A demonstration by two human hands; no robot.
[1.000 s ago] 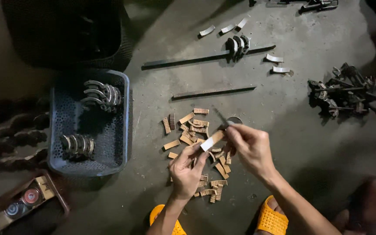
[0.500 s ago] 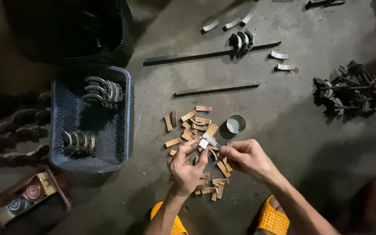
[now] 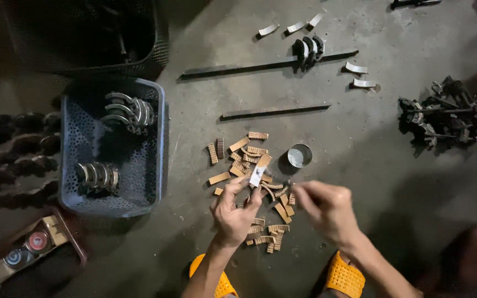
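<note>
My left hand (image 3: 233, 212) holds a small curved tan strip (image 3: 258, 174) upright between thumb and fingers, over a scatter of several similar tan strips (image 3: 245, 155) on the concrete floor. Just to its right, my right hand (image 3: 327, 207) has its fingers pinched on a thin dark tool (image 3: 293, 186), its tip near the strip. A small round metal tin (image 3: 299, 155) stands open beside the pile, just above my right hand.
A blue perforated basket (image 3: 155, 165) at left holds curved metal shells. Two long metal bars (image 3: 274, 112) lie beyond the pile, with more shells (image 3: 308, 49) near them. Dark clamps (image 3: 443, 113) sit at right, a small box (image 3: 28, 245) at lower left. Yellow sandals (image 3: 346, 276) below.
My right hand has drawn back from the strip, down and right toward me, uncovering the round tin. My left hand keeps the strip raised in about the same spot.
</note>
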